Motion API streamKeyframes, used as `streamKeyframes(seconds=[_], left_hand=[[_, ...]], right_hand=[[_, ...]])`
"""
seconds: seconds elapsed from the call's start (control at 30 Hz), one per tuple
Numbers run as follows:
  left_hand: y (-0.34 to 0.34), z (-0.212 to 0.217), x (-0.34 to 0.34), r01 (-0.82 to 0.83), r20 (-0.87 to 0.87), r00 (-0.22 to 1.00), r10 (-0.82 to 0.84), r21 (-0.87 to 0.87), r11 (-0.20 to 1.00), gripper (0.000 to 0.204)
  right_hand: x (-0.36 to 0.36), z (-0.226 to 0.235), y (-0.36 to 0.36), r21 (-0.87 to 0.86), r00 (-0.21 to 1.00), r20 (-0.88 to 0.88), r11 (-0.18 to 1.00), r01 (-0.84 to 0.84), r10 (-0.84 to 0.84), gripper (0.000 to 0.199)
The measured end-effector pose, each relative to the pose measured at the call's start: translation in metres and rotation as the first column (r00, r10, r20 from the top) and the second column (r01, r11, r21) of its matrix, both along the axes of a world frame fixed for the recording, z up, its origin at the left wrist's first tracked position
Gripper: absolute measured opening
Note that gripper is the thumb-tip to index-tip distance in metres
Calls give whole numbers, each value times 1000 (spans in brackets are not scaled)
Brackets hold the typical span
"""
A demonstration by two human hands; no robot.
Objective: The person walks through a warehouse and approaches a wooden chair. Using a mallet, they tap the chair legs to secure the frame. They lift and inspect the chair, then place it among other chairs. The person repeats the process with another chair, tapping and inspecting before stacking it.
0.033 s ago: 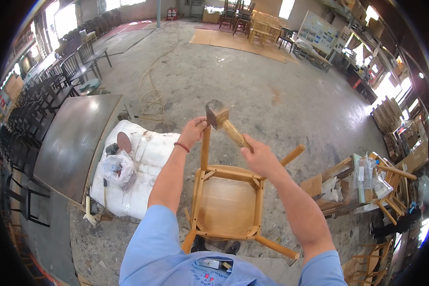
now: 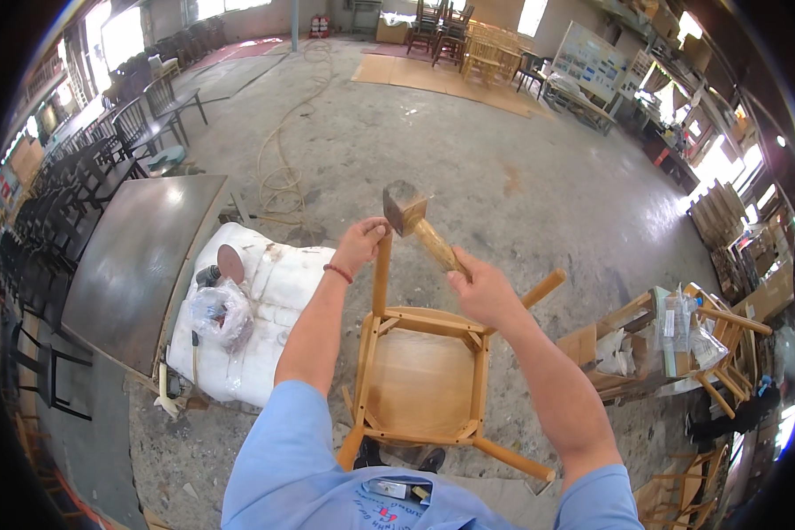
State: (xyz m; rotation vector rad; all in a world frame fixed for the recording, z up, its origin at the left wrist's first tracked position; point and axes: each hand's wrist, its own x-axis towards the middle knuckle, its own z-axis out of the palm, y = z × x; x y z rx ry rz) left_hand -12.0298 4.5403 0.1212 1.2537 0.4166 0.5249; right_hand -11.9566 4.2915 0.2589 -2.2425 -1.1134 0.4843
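Note:
An upturned wooden chair (image 2: 420,380) stands in front of me, its seat underside and frame facing up and its legs pointing upward and outward. My left hand (image 2: 360,246) is at the tip of the far left chair leg (image 2: 381,278), thumb and fingers pinched together. Whatever small thing they may hold there is hidden. In my right hand (image 2: 486,290) is a hammer (image 2: 435,246), gripped by its wooden handle. The blocky, worn hammer head (image 2: 404,208) is just beside my left fingertips, close to the leg's end; whether it touches cannot be made out.
To the left, a white padded bundle (image 2: 283,274) carries a disc sander (image 2: 230,263) and a clear plastic bag (image 2: 221,314), beside a dark tabletop (image 2: 146,256). Cardboard boxes (image 2: 583,344) and chair parts crowd the right. A hose (image 2: 283,168) lies on the floor ahead.
The hammer head has shifted very slightly to the right and down. My hands and the chair look nearly the same.

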Motion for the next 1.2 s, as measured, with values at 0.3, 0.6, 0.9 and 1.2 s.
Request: streamKeyframes(seconds=[0.3,0.6,0.9,1.2], left_hand=[[8,-3,6,86,36,995,-90,83,993,25],[-7,-35,5,-75,254,954,159,-310,948,30],[-32,-46,-5,-542,-128,826,549,-451,709,26],[-198,-19,39,255,-173,915,-364,-451,855,15]], right_hand=[[7,8,10,209,987,156,976,-65,33,52],[-22,32,22,887,989,-105,459,44,108,54],[4,25,-63,161,880,-445,952,261,-167,37],[25,-21,-140,156,880,-399,927,341,-256,21]])
